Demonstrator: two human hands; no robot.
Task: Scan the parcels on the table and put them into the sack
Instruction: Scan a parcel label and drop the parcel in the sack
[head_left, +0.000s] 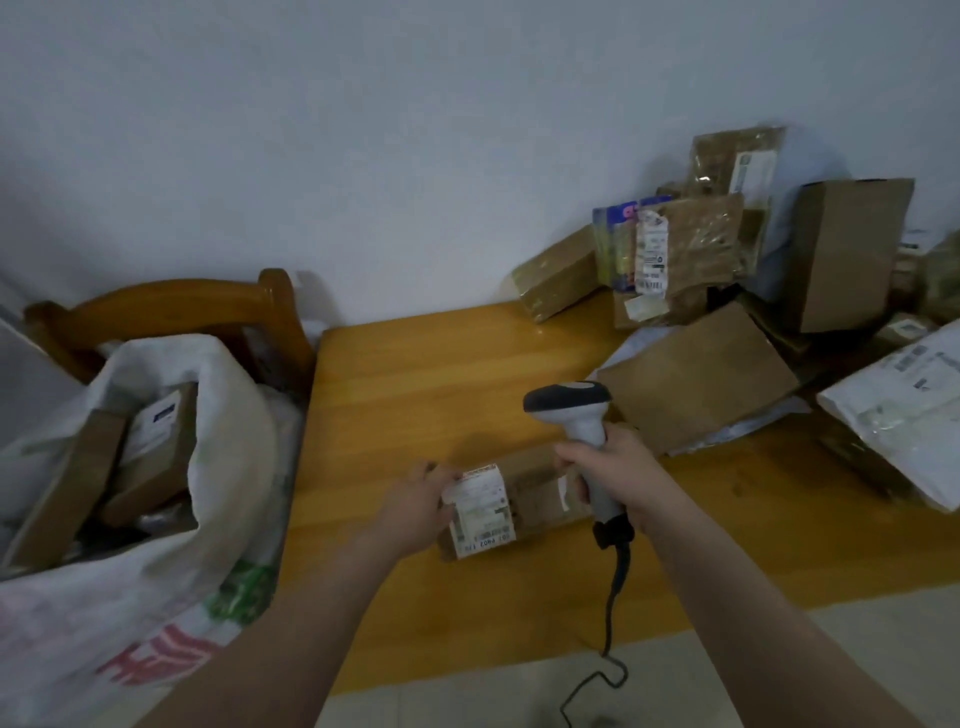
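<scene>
Centrally, left hand (421, 501) grips labelled parcel (524, 493), right hand (608, 462) holds scanner (571, 400); parcel pile (701, 374) crowds the table (415, 374)

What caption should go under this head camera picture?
Right hand holds a scanner above the parcel the left hand holds, near the sack.

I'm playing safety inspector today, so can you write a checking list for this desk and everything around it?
Surface: wooden table, yellowish top.
Job's things: labelled parcel near the front edge; scanner at its right end; parcel pile at right; sack at left, open, boxes inside.
Clutter: nothing seen.
Hands: left hand holds the labelled parcel's left end; right hand grips the scanner handle.
Cables: scanner cable hangs over the table edge toward the floor.
Surroundings: wooden chair behind the sack; white wall; pale floor.
</scene>
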